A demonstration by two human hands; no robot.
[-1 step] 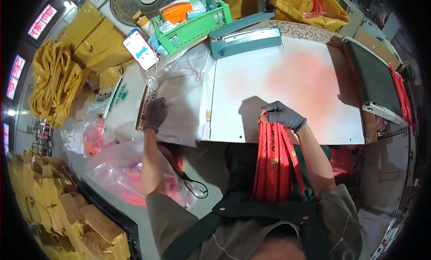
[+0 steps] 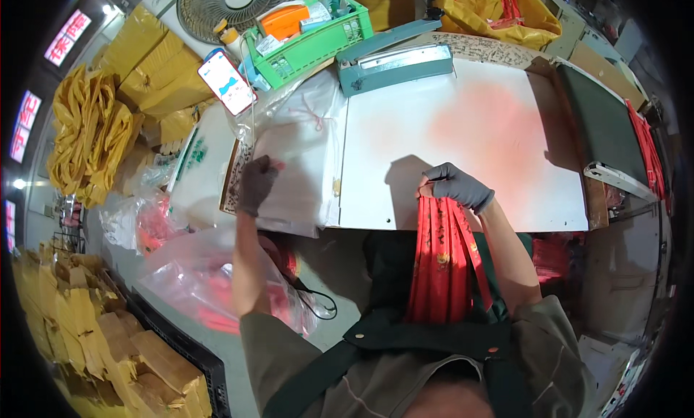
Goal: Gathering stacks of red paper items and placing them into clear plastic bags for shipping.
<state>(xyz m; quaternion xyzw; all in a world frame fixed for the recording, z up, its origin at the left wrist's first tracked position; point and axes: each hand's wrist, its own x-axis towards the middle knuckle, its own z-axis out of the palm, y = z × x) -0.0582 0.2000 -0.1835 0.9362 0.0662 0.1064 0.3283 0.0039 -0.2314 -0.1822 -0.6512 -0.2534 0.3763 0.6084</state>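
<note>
My right hand (image 2: 457,186), in a grey glove with bare fingertips, is closed on the top of a bundle of long red strips (image 2: 438,266) with gold and dark marks. The strips hang down in front of my body, below the table's front edge. On the left, my left hand (image 2: 257,185), gloved the same way, is over a pile of clear plastic bags (image 2: 300,147) on the table. Its fingers are bent together with the tips pointing right. Whether they pinch the plastic is hidden.
A white table (image 2: 405,132) has a grey-green metal box (image 2: 396,69) at its back. Behind stand a green crate (image 2: 311,46), a phone (image 2: 227,81) and a fan (image 2: 238,2). A dark green padded board (image 2: 600,122) leans at right. Folded yellow sacks (image 2: 90,140) lie left.
My left hand has shifted slightly to the right over the plastic bags. My right hand and the red strips have stayed in place.
</note>
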